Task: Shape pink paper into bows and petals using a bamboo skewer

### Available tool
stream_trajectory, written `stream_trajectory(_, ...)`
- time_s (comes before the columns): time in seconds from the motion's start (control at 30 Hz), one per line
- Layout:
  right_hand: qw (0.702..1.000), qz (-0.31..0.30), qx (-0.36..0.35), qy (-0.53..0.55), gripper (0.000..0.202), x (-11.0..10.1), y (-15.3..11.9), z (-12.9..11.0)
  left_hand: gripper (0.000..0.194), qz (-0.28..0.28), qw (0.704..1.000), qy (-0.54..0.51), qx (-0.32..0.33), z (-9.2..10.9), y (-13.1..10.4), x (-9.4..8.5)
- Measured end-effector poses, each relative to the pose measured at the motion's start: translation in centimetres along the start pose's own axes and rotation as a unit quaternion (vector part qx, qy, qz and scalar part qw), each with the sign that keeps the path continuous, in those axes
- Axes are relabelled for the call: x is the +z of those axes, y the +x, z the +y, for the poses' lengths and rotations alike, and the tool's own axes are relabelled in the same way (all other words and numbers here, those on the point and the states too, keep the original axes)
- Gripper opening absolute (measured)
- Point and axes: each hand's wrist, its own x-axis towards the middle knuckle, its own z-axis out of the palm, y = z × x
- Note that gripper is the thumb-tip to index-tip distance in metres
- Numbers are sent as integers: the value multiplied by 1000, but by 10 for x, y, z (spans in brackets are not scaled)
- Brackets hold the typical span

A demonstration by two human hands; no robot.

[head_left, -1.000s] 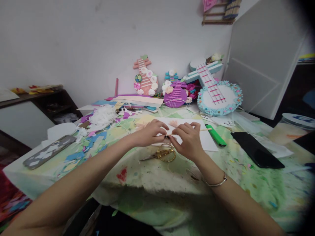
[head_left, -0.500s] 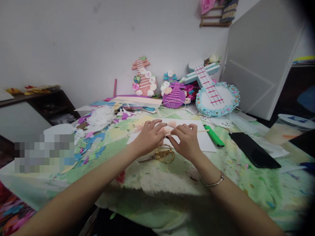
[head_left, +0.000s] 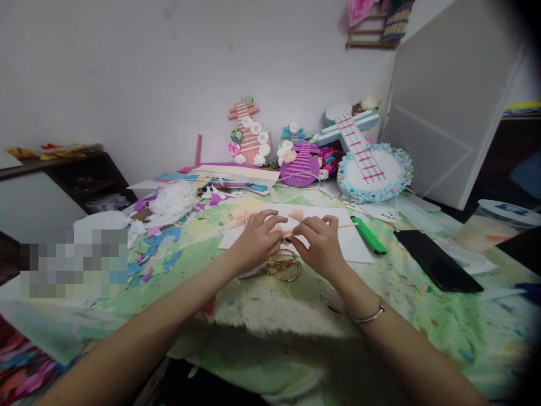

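My left hand (head_left: 258, 241) and my right hand (head_left: 320, 243) meet over a white sheet (head_left: 354, 248), fingertips pinched close together. Between them is a piece of peach paper (head_left: 287, 230), largely hidden by the fingers. From behind my right hand a thin pale stick (head_left: 349, 225) points to the right; my right fingers seem closed around it. Pale peach paper petals (head_left: 297, 214) lie on the sheet just beyond the hands. Gold-handled scissors (head_left: 289, 268) rest below the fingertips, their blades partly behind my left wrist.
Right of the sheet lie a green pen-like tool (head_left: 369, 235) and a black phone (head_left: 437, 260), with a lidded tub (head_left: 486, 225) beyond. Decorated paper instruments (head_left: 374, 172) lean along the wall. White string (head_left: 174, 202) and coloured scraps (head_left: 163, 251) cover the left side.
Both hands stay almost in place, with small finger movements at the peach paper. The whole view has shifted slightly, and my left wrist now covers more of the scissor blades.
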Motion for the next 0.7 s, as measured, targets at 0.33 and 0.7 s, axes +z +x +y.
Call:
stream_trajectory(0.33, 1000, -6, 13, 13, 14, -2, 0, -4, 19, 24, 999, -10, -23, 4, -1, 0)
stream_trajectory(0.7, 1000, -8, 10, 0, 14, -1, 1, -4, 20, 23, 998, -39, -52, 6, 0, -1)
